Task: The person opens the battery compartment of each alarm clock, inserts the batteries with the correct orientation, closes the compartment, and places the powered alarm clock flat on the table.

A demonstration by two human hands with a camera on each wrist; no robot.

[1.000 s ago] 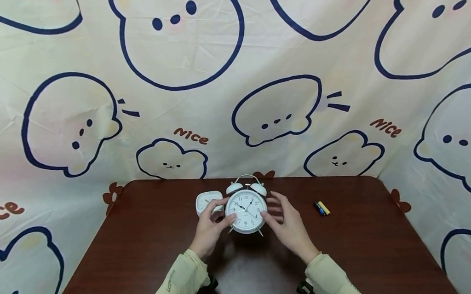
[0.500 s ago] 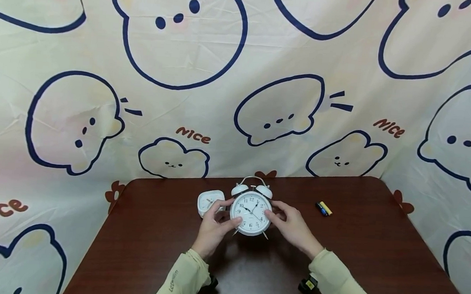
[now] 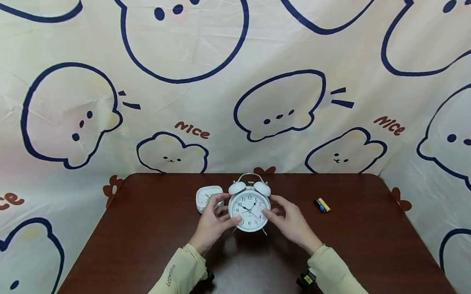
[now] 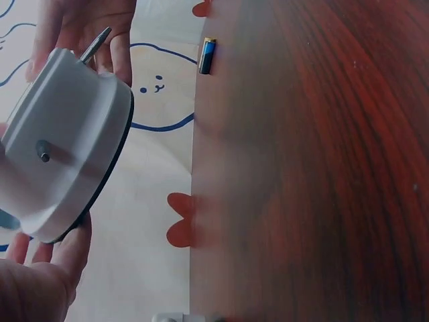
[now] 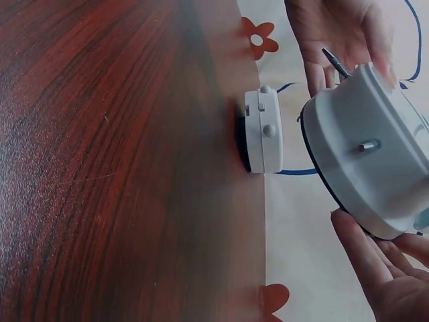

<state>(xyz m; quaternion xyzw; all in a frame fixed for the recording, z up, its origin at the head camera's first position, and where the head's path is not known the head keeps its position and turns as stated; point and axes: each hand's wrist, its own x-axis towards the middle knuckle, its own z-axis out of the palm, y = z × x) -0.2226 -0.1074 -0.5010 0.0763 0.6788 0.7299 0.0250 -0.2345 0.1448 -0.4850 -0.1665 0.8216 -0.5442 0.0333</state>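
Both hands hold a white twin-bell alarm clock (image 3: 249, 210) between them, its numbered dial facing me. My left hand (image 3: 210, 226) grips the left side, thumb on the front rim and fingers behind. On the right side, my right hand (image 3: 292, 223) holds it the same way, thumb at the dial's edge. In the right wrist view the clock (image 5: 369, 151) hangs above the tabletop, its metal feet free. The left wrist view shows the underside of the clock (image 4: 74, 141) too. Close behind my left fingers stands a smaller white square clock (image 3: 204, 197), partly hidden by them.
Two batteries, one yellow (image 3: 324, 204) and one blue (image 3: 319, 206), lie side by side on the brown table (image 3: 356, 249), right of my right hand. A cloth backdrop (image 3: 280, 53) with cartoon drawings hangs behind the table and along its sides.
My right hand has closed in on the alarm clock's right side, its thumb now on the rim. The alarm clock has shifted slightly right of the square clock.
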